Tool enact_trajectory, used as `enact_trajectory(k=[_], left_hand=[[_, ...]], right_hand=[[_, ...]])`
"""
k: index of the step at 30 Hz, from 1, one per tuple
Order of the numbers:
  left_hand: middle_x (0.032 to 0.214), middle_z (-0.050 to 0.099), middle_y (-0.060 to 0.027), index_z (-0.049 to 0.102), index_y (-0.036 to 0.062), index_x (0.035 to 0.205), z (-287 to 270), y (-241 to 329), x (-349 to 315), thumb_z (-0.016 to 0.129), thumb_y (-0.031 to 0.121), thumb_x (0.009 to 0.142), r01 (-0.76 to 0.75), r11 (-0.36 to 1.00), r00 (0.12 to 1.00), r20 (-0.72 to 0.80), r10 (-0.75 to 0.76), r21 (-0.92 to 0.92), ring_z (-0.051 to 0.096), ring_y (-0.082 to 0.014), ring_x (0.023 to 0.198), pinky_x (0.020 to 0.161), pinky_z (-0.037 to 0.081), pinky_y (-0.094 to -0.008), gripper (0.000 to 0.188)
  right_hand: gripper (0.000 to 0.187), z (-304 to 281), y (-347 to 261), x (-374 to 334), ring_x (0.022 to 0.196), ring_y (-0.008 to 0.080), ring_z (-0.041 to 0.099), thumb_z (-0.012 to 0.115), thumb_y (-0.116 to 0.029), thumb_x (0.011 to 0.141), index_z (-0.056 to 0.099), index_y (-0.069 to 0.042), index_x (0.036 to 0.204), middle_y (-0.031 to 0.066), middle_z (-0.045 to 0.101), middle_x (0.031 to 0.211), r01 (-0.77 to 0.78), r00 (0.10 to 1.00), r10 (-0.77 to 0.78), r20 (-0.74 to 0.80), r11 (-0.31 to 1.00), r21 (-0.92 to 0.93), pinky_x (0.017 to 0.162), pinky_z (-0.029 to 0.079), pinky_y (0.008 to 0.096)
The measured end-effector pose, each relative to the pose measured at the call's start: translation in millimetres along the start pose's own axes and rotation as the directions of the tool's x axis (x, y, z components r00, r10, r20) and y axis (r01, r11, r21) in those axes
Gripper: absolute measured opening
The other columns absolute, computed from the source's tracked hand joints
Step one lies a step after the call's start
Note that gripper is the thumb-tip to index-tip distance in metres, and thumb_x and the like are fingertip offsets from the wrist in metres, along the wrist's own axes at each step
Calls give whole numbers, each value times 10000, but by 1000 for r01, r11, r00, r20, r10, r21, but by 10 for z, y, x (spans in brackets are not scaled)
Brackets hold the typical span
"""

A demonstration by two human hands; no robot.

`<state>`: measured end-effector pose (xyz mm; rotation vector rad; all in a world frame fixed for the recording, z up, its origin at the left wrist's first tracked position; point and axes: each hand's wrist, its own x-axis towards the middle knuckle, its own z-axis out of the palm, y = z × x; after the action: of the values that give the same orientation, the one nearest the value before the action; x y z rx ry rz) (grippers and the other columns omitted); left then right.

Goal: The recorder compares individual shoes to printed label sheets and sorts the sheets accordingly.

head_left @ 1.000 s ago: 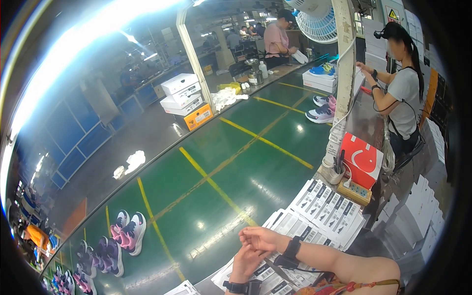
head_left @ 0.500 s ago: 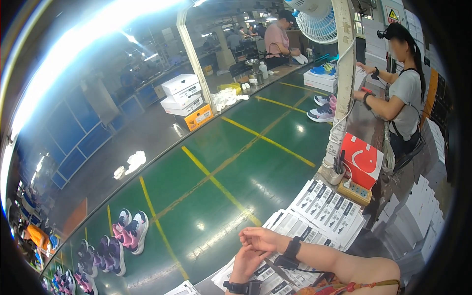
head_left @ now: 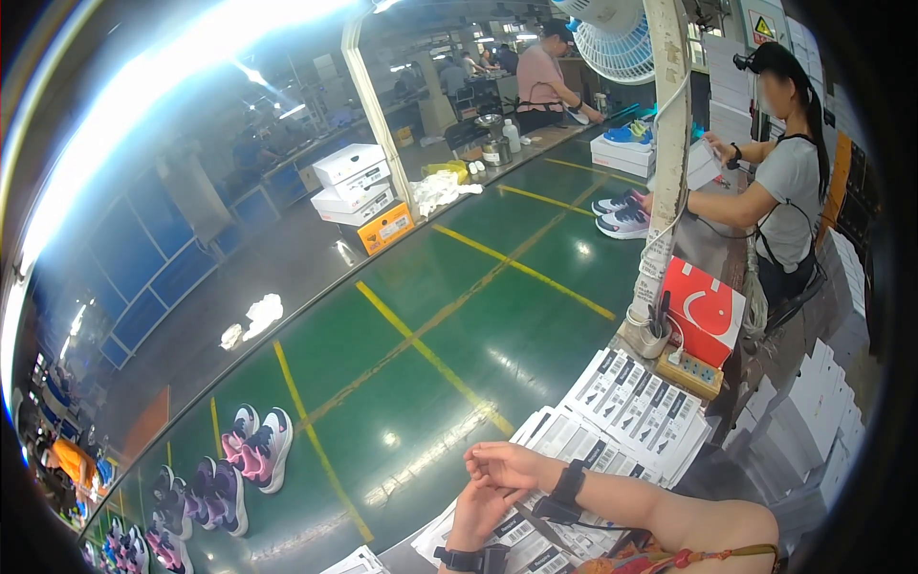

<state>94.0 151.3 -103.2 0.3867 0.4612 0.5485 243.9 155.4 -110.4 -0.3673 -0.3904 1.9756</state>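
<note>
My right hand [head_left: 509, 466] and my left hand [head_left: 478, 514] meet at the wrist-band height above the near edge of the belt, touching each other. The right fingers are curled together with nothing seen in them. My left fingers stretch toward the right palm, partly hidden behind it, and hold nothing that shows. Both wrists wear black straps. Beneath and beside them lie stacks of printed label sheets [head_left: 626, 407]. On the green conveyor belt [head_left: 430, 325], a pair of navy, white and pink sneakers [head_left: 268, 450] stands to the left, with purple sneakers [head_left: 220, 496] nearer the rim.
A worn post [head_left: 660, 182] rises at the right, beside a red box [head_left: 706, 306] and a yellow power strip [head_left: 690, 374]. A co-worker [head_left: 789, 172] stands beyond it near another sneaker pair [head_left: 623, 218]. White shoe boxes [head_left: 352, 182] stack across the belt.
My hands have stayed still. The sneakers and yellow lines on the belt have shifted slightly right. The co-worker at right now reaches to the sneakers, holding up a white box-like thing.
</note>
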Motion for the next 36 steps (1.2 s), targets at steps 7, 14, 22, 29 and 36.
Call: enact_trajectory(k=[7, 14, 22, 29, 36], left_hand=[[1333, 445, -201, 495, 70, 1183, 12, -3, 3, 456, 175, 938, -13, 1000, 1000, 6, 13, -18, 461, -395, 1243, 1057, 358, -578, 269], [1325, 465, -165, 560, 130, 1077, 27, -6, -5, 478, 209, 945, -27, 1000, 1000, 6, 27, -1, 484, -393, 1220, 1043, 372, -586, 174], [1365, 430, -165, 488, 120, 1218, -5, -13, 6, 469, 250, 964, -34, 999, 998, 49, 34, 14, 475, -386, 1232, 1039, 378, -577, 286], [1388, 402, -166, 395, 123, 1328, -8, -18, 14, 460, 317, 984, -38, 998, 998, 42, 36, 49, 469, -373, 1243, 1028, 399, -560, 401], [1369, 422, -160, 430, 118, 1293, -31, -17, 26, 480, 284, 975, -30, 999, 998, 57, 28, 36, 486, -370, 1226, 1019, 412, -557, 363]], right_hand=[[197, -27, 12, 16, 875, 162, 573, 465, -153, 987, 548, -9, 1093, 71, 577, 962, 11, 1000, -11, 1, 1000, -18, 799, 493, 314], [192, -3, 7, 8, 875, 160, 569, 467, -158, 986, 551, -18, 1087, 68, 580, 965, -1, 1000, 1, -15, 1000, -22, 798, 487, 312], [185, -7, 7, 13, 895, 157, 574, 466, -158, 987, 550, -24, 1085, 66, 579, 981, -7, 1000, 7, -15, 1000, -9, 808, 490, 318], [186, -8, 5, 16, 912, 161, 580, 463, -157, 988, 547, -24, 1087, 68, 578, 990, 0, 1000, 0, -2, 1000, 4, 815, 496, 323], [195, -36, 14, 25, 898, 165, 583, 459, -155, 990, 538, -12, 1096, 73, 578, 985, -2, 1000, 2, -5, 1000, -6, 798, 503, 318]])
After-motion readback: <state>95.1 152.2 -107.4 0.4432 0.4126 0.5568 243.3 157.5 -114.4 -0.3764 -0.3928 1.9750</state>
